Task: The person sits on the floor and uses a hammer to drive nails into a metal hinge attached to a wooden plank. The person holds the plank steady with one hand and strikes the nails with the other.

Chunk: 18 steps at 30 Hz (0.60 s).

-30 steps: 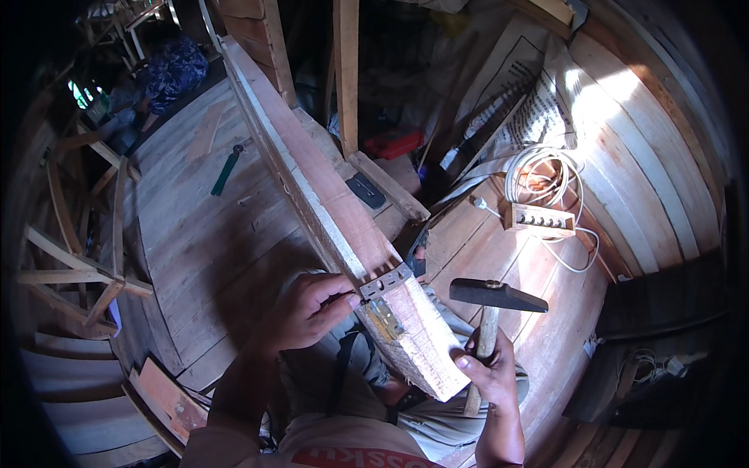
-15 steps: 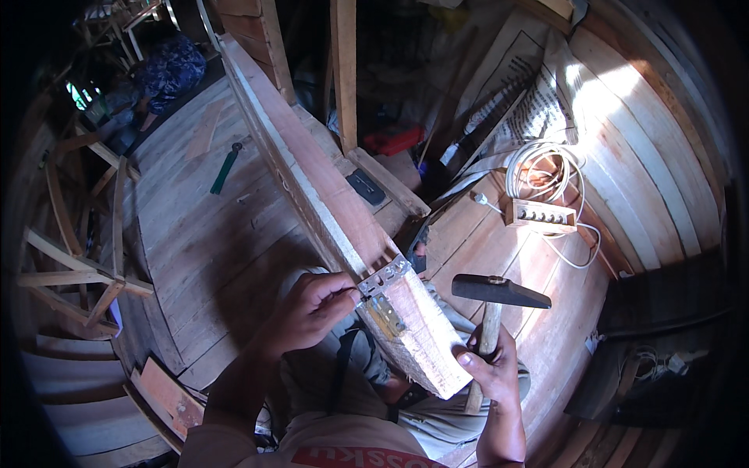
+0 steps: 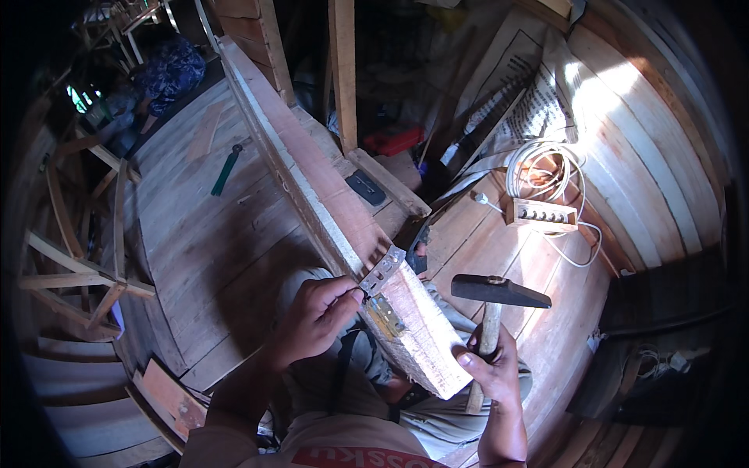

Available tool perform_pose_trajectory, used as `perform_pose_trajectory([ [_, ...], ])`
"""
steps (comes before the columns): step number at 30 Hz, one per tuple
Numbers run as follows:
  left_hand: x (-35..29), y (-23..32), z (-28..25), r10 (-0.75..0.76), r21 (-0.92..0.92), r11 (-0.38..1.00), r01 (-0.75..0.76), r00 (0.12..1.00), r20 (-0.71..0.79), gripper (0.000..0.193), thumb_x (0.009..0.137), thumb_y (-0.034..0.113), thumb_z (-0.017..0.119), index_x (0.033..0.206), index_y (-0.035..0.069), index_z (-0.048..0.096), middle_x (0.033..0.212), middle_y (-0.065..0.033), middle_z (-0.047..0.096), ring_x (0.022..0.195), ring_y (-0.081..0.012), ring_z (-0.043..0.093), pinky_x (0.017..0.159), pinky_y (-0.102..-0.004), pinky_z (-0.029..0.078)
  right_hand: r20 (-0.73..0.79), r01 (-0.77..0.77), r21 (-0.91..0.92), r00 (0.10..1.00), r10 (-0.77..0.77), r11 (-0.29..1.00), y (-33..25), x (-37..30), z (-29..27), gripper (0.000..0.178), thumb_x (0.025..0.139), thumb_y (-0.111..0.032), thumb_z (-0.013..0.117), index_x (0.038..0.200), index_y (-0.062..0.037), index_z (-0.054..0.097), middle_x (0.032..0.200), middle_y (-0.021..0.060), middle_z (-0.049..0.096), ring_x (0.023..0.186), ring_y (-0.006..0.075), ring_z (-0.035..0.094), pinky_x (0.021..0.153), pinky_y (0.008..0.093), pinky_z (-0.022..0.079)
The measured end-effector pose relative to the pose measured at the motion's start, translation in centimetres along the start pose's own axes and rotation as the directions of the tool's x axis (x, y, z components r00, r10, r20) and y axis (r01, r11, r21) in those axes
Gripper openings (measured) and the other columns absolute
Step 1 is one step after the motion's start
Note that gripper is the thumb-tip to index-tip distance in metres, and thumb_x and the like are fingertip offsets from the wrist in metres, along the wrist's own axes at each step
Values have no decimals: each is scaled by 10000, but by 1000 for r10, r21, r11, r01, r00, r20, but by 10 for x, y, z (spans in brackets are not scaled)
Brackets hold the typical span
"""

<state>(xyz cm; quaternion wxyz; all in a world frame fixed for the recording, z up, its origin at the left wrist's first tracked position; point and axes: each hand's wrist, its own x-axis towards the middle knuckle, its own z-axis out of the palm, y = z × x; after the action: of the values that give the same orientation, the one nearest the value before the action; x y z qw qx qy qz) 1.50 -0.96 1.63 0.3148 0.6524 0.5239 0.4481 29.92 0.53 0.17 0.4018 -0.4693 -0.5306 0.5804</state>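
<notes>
A long wooden beam lies lengthwise across my lap, its near end toward me. On it sits a silver metal hinge plate with several holes. My left hand is closed in a pinch at the plate's left end, seemingly on its edge; the fingertips partly hide what they grip. Just nearer on the beam is a brass-coloured metal piece set into the wood. My right hand grips the wooden handle of a hammer, head up, with the thumb against the beam's near end.
A green-handled tool lies on the plank floor at left. Coiled white cable and a wooden-cased socket strip are at right. A dark rectangular block rests beyond the beam. Another person is at far left.
The hinge plate has tilted a little under my left fingers, which have shifted slightly. My right hand and the hammer stay nearly still.
</notes>
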Motion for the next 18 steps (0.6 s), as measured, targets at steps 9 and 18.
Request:
perform_pose_trajectory([
  [9,1,-12,0,-35,-82,996,38,999,36,158,920,101,537,813,-16,546,617,-136,518,517,-224,516,507,-334,399,58,2,-2,998,-1,1000,2,0,-5,421,732,-212,830,948,-36,515,797,-15,521,709,55,505,631,206,424],
  [18,24,-1,-25,72,253,958,-132,970,232,163,908,136,575,794,20,582,639,-173,565,613,-345,593,559,-423,439,39,-17,-21,999,17,1000,-1,0,-2,442,716,-268,839,930,-34,530,773,-11,535,688,61,503,626,212,416],
])
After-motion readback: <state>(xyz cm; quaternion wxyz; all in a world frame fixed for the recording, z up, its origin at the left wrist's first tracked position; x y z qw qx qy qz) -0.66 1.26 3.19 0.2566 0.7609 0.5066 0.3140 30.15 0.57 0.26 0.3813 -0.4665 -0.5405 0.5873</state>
